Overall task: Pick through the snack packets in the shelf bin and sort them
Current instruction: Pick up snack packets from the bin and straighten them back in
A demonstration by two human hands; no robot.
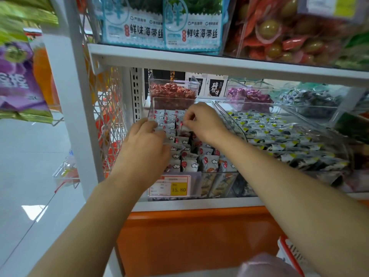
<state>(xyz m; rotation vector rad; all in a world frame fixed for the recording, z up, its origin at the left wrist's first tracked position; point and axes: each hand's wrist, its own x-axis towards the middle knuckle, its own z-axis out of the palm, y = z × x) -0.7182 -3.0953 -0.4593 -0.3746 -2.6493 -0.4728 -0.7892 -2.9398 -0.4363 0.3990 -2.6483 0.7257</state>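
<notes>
Sorting is at the picking step in the clear plastic shelf bin [196, 184], which sits on the lower white metal shelf [199, 202] and is packed with small white-and-red snack packets [187, 166] standing in rough rows. My right hand [203, 122] hovers over the back half of the bin. Its thumb and forefinger are closed on the top edge of one white packet [185, 127], with the other fingers curled loosely beside it. My left hand [147, 142] lies on the packets by the bin's left wall, fingers stretched forward and fairly straight, clamped on nothing that I can see. I judge that one packet is being drawn out of its row while the left hand steadies the neighbours. The next move, I think, calls for a straight lift, so the pinched packet clears the rest without dragging them up, and then a decision on where it belongs. The neighbouring clear bin of black, white and yellow packets [279, 132] lies just to the right, and a yellow price tag [179, 189] hangs on the front.
</notes>
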